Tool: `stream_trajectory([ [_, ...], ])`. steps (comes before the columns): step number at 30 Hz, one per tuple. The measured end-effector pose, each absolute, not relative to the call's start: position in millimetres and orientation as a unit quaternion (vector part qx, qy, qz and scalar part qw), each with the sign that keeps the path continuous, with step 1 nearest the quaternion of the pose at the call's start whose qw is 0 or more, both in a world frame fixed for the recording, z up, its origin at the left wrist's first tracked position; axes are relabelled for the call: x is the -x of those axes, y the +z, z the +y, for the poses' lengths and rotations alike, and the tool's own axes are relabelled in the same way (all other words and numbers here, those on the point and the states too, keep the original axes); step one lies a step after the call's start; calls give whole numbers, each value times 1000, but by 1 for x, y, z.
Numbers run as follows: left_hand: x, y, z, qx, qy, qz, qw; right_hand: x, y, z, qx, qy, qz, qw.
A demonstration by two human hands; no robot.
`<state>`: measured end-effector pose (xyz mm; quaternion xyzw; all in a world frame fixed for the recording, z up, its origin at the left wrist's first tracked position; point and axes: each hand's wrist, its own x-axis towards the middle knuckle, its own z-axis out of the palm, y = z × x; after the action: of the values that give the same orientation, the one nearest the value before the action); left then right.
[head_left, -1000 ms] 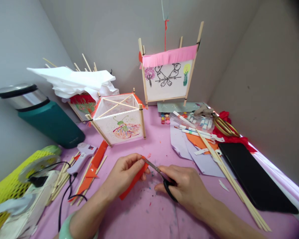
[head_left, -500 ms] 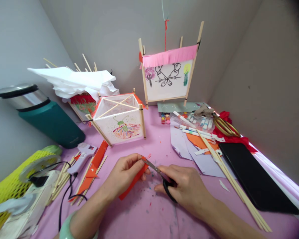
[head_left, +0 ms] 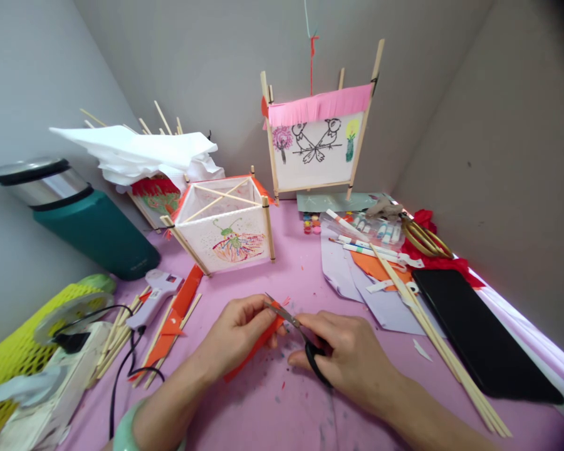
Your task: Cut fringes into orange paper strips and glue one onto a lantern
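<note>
Between the fingers of my left hand point(head_left: 247, 326) is a narrow strip of orange paper point(head_left: 249, 358), with fine cut fringe at its far end. My right hand point(head_left: 341, 347) grips black-handled scissors point(head_left: 289, 316), thumb and fingers at the loops. The blades lie across the strip close to my left fingertips, and their tip points up and left. Part of the strip is hidden by my left hand. Beyond my hands stands a paper lantern point(head_left: 237, 241) on a stick frame, with a drawn insect on its front.
A hot glue gun point(head_left: 162, 285), orange paper scraps point(head_left: 172, 326) and wooden sticks point(head_left: 117, 341) lie left, before a teal bottle point(head_left: 98, 232). A second lantern point(head_left: 317, 150) hangs at the back. On the right are a black tablet-like slab point(head_left: 479, 332), long sticks point(head_left: 432, 326) and gold-handled scissors point(head_left: 430, 238).
The scissors' blades have shifted slightly left across the strip, and their tip now sticks out past my left fingers. My left hand has moved a little to the right.
</note>
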<state>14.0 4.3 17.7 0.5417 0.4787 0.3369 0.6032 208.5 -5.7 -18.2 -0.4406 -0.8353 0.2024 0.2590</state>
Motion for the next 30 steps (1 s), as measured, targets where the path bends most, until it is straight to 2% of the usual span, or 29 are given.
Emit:
stream_trajectory([
  [25,-12,19,5,-529,320,489,616,-210,-19,-4,445,204,-832,262],
  [30,-13,21,6,-514,351,487,612,-210,-15,-4,452,218,-825,260],
])
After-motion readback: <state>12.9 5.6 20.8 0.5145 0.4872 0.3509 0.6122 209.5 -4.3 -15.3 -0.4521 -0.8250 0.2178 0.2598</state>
